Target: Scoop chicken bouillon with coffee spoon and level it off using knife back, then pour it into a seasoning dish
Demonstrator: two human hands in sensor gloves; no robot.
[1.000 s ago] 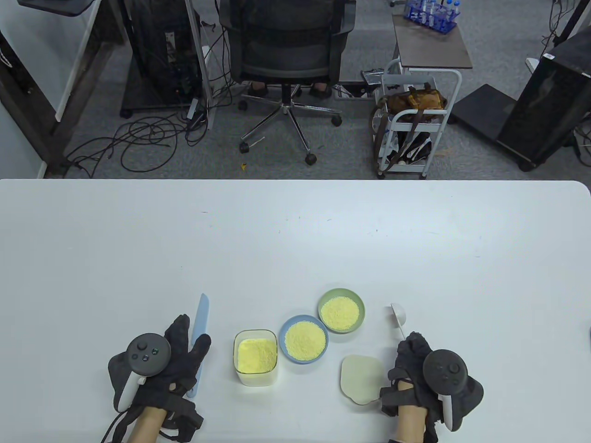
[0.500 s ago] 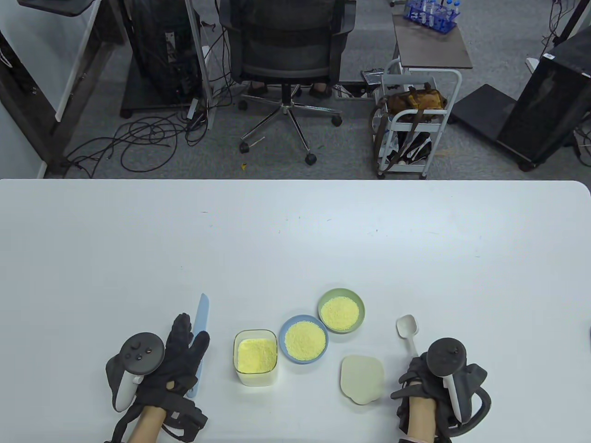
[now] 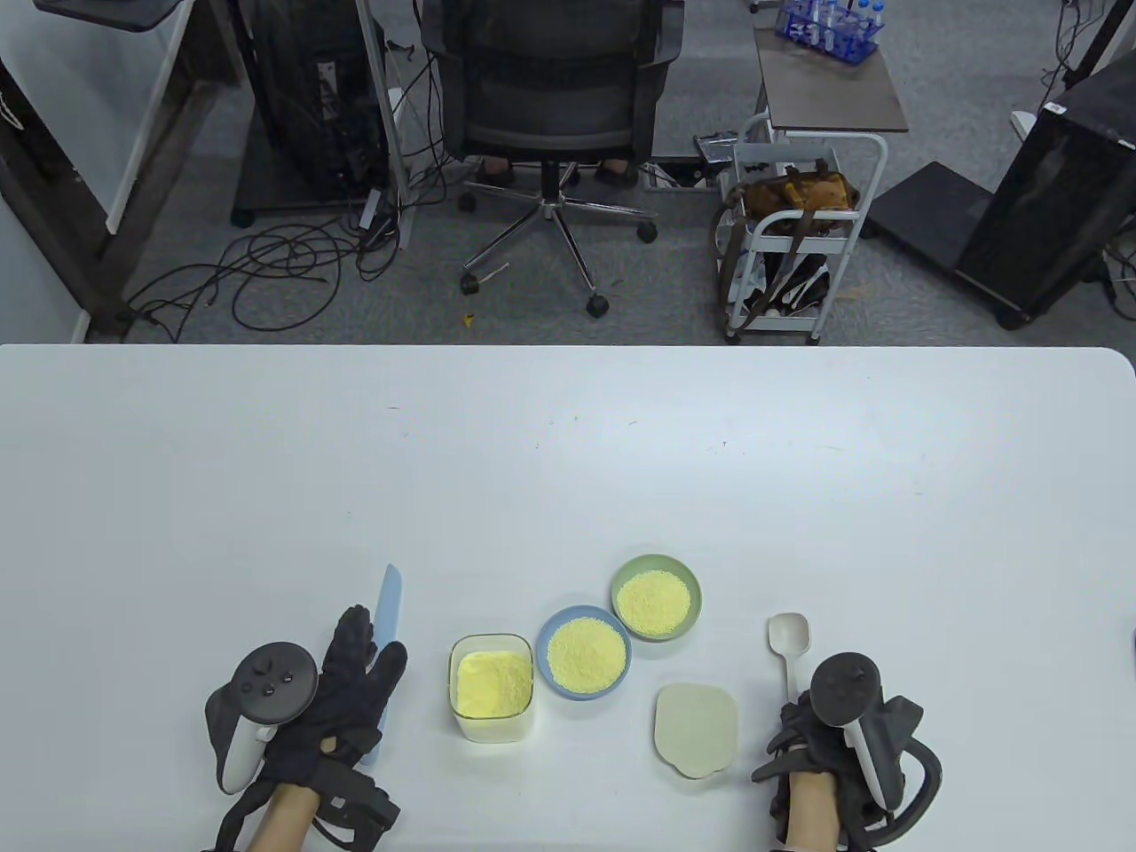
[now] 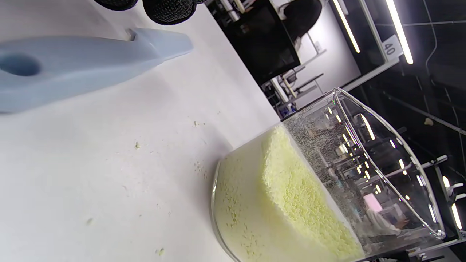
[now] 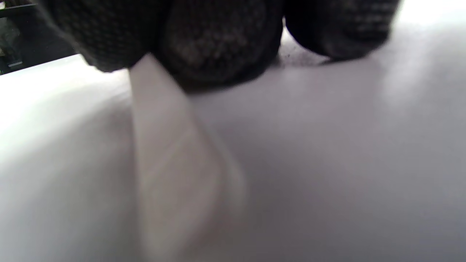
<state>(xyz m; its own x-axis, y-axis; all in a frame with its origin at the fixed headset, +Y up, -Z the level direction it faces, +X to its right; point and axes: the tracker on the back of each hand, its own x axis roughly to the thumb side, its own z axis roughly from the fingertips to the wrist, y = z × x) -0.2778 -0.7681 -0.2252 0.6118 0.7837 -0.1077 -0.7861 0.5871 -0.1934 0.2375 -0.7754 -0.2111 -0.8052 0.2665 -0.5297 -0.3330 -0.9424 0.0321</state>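
A light blue knife (image 3: 388, 603) lies flat on the table. My left hand (image 3: 364, 652) lies over its middle with fingers straight; in the left wrist view the knife (image 4: 80, 69) rests on the table below the fingertips (image 4: 167, 9). Right of it stands a clear container (image 3: 491, 685) of yellow chicken bouillon (image 4: 298, 193). A blue dish (image 3: 584, 654) and a green dish (image 3: 656, 596) both hold yellow granules. My right hand (image 3: 799, 710) pinches the handle of the white coffee spoon (image 3: 788, 635), whose empty bowl faces up low over the table. Up close, fingers (image 5: 218, 36) grip the spoon handle (image 5: 164, 145).
A cream lid (image 3: 697, 729) lies between the dishes and my right hand. A few bouillon crumbs (image 4: 196, 123) dot the table near the container. The white table (image 3: 568, 461) stretches far behind the dishes; a chair and a cart stand beyond its far edge.
My right hand drew back toward the near edge and turned; the spoon bowl went from lying on its side to facing up, a little further right. The left hand barely shifted.
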